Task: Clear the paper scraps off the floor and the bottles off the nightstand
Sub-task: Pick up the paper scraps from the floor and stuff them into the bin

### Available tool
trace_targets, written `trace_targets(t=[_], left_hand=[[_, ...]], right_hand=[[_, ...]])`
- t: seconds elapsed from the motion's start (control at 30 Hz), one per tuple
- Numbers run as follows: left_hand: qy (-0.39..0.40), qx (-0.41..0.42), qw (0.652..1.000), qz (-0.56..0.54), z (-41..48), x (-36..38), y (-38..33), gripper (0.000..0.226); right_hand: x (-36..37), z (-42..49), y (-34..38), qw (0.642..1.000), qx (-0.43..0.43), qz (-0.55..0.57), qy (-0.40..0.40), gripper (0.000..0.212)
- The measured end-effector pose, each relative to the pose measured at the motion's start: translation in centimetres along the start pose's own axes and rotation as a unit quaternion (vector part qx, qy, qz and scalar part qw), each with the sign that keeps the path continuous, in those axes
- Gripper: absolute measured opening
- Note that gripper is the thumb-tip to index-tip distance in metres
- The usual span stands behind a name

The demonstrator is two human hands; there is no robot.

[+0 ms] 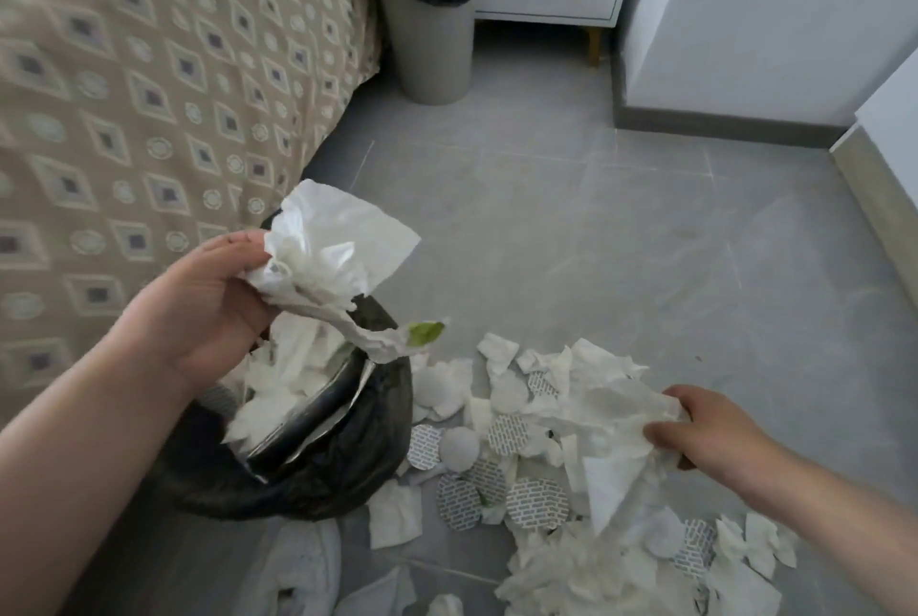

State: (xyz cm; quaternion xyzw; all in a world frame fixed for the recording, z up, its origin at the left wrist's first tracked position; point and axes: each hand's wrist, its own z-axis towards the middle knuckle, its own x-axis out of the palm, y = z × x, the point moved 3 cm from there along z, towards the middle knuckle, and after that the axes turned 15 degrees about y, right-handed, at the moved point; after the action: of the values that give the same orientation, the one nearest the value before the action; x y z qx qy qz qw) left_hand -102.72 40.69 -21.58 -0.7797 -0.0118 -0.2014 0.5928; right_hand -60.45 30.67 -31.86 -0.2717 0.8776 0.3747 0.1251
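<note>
The left hand (208, 302) grips a paper wad (328, 252) above the black bag (357, 451) — the right hand (700, 426) pinches scraps (616, 411) right of it.

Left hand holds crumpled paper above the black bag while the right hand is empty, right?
Not quite: the head view shows the right hand gripping a sheet from the floor pile. The left hand does hold crumpled paper above the black bag.

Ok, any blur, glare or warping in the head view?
Head view: patterned beige bedspread smeared at far left; wide-angle bend along the right-hand skirting board; light soft and even, no glare; white paper scraps on the grey floor fairly sharp.
</note>
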Motion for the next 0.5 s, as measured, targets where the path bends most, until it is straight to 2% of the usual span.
trace_targets(t=[0.13, 0.23, 0.3, 0.33, 0.4, 0.5], left_hand=[[-0.121, 0.019, 0.992, 0.016, -1.9, -5.2, -0.9, 0.016], [-0.253, 0.018, 0.965, 0.064, -2.9, -8.6, 0.4, 0.018], [-0.305, -0.011, 0.933, 0.192, -3.5, -10.2, 2.0, 0.014], [-0.316, -0.037, 0.905, 0.284, -3.6, -10.5, 2.9, 0.010], [-0.288, -0.086, 0.827, 0.475, -3.6, -10.0, 4.9, 0.013], [-0.133, -0.170, 0.760, 0.613, -2.8, -9.1, 8.9, 0.020]], right_hand=[[0.5, 0.1, 0.2, 1.000, 0.003, -0.024, -0.001, 0.012], [0.8, 0.2, 0.4, 1.000, 0.004, -0.026, -0.013, 0.012], [1.1, 0.3, 0.8, 1.000, 0.005, -0.025, -0.012, 0.012], [1.2, 0.4, 0.9, 1.000, 0.005, -0.024, -0.011, 0.012], [1.6, 0.5, 1.3, 1.000, 0.009, -0.022, -0.006, 0.012], [1.9, 0.3, 2.1, 1.000, 0.012, -0.022, -0.001, 0.013]])
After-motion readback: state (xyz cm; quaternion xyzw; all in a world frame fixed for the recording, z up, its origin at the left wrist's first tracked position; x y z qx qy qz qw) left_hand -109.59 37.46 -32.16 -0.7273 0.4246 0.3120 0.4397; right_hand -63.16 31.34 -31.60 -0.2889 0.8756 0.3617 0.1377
